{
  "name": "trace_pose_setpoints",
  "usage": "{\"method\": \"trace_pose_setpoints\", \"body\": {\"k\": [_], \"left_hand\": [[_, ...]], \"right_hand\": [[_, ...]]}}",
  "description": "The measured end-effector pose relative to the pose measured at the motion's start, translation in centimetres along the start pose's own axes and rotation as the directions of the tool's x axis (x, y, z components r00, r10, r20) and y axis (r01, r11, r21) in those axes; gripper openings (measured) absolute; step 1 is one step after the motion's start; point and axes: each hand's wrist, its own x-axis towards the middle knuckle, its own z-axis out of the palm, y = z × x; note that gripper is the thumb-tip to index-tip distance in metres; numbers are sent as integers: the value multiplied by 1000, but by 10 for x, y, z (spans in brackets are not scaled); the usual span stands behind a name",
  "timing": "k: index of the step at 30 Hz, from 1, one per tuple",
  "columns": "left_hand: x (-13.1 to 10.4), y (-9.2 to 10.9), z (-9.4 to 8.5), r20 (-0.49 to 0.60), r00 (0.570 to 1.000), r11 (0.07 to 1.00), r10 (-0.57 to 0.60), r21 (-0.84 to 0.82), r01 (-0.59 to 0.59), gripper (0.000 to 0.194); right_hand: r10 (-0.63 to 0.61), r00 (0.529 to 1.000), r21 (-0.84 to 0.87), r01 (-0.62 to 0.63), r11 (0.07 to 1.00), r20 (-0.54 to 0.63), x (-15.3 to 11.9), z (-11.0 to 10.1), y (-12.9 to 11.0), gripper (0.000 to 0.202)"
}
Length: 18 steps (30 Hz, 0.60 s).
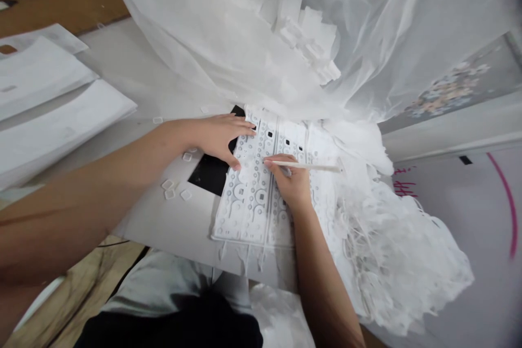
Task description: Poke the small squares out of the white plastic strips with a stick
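Observation:
A white patterned sheet (pixel 255 217) with rows of rings, curves and small cut-outs lies on the table. My left hand (pixel 222 136) rests on its upper left edge, palm down, fingers and thumb spread apart. Under the sheet's left side a black sheet (pixel 210 174) sticks out. Pinched between the fingers of my right hand (pixel 291 174) is a thin white stick (pixel 316 166), its tip by the middle of the patterned sheet and its far end pointing right. Small white square rings (pixel 169 193) lie left of the black sheet.
A large clear plastic bag (pixel 228 38) with white pieces inside spans the back. Tangled white strips (pixel 403 261) are heaped at the right. White folded sheets (pixel 49 98) lie at the far left. A whiteboard-like surface (pixel 460 201) bears red marks.

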Motion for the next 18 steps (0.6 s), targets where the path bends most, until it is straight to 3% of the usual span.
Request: {"method": "trace_pose_setpoints", "body": {"k": [4,7,14,18], "left_hand": [[0,-1,0,6,1000,1000,0,5,0,103],[1,-1,1,1,1000,1000,-5,-3,5,103],[4,-4,6,-27,1000,1000,-11,0,11,102],[4,-7,6,-23,1000,1000,-2,-24,2,100]], "right_hand": [[-217,973,-226,230,947,80,0,-2,2,16],[-290,953,-337,303,891,89,0,3,3,20],[-289,957,-445,244,862,-36,-1,14,-1,25],[-239,954,-401,149,904,-182,5,10,5,30]]}}
